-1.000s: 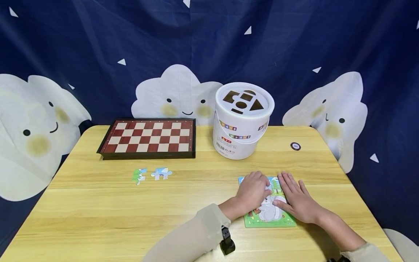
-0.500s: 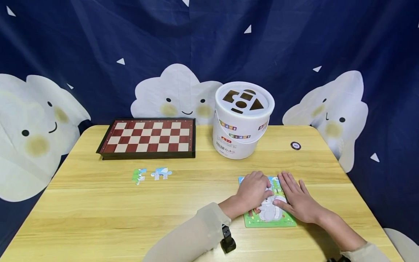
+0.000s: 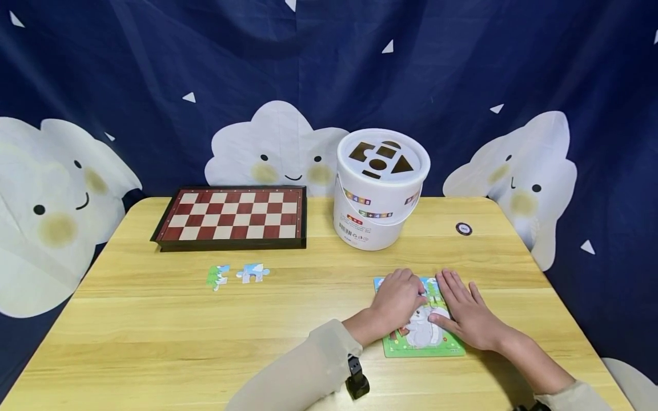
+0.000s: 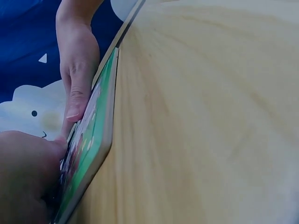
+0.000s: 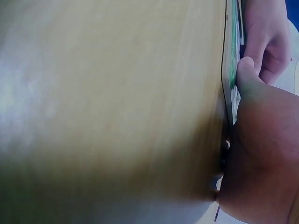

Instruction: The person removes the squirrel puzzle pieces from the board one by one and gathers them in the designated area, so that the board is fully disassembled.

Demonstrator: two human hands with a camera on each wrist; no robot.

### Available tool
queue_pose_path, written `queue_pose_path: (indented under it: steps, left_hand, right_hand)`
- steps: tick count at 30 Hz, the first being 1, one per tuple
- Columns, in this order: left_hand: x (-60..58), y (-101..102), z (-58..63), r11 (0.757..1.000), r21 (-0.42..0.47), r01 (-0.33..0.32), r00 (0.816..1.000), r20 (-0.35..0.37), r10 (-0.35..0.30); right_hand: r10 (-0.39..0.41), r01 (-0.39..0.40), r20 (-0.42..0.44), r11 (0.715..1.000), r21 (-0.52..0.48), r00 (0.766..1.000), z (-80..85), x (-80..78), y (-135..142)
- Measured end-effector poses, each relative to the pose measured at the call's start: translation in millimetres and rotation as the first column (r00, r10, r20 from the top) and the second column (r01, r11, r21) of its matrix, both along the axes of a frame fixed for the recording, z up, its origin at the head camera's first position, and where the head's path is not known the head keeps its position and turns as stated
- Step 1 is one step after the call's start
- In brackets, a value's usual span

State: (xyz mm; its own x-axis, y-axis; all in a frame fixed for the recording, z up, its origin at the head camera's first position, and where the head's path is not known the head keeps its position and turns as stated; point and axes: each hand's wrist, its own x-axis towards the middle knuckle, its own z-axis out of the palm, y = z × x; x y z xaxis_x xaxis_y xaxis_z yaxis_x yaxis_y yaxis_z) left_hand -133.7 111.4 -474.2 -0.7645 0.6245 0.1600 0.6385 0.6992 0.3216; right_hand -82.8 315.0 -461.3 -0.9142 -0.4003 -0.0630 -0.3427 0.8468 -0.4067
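A jigsaw puzzle (image 3: 424,337) with a grey squirrel-like animal on green grass lies flat on the table, right of centre. My left hand (image 3: 397,299) bends over its upper left part, fingers curled, thumb and fingertips pinching at a puzzle piece (image 4: 71,132) whose edge stands slightly raised; most of it is hidden under the hand. My right hand (image 3: 470,317) lies along the right edge, fingers straight, thumb resting on the picture. Two loose puzzle pieces, a green one (image 3: 217,277) and a blue one (image 3: 253,273), lie apart on the left of the table.
A folded red-and-white chessboard (image 3: 231,216) lies at the back left. Beside it stands a white bucket (image 3: 377,194) with shaped holes in its lid. A small round dark chip (image 3: 464,229) lies at the back right. The wooden table (image 3: 169,342) meets a blue curtain (image 3: 329,57).
Both hands stay in nearly the same place on the puzzle. The left fingertips shift very slightly, baring a bit more of the animal's head than half a second ago.
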Motion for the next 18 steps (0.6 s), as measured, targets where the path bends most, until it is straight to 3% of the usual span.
queue_pose_path:
  steps: [18]
  left_hand:
    - [1.8,-2.0,0.4,1.000,0.010,-0.009,1.000,-0.008,0.009]
  right_hand:
    - [-0.002,0.002,0.009,1.000,0.008,1.000,1.2,0.1,-1.1]
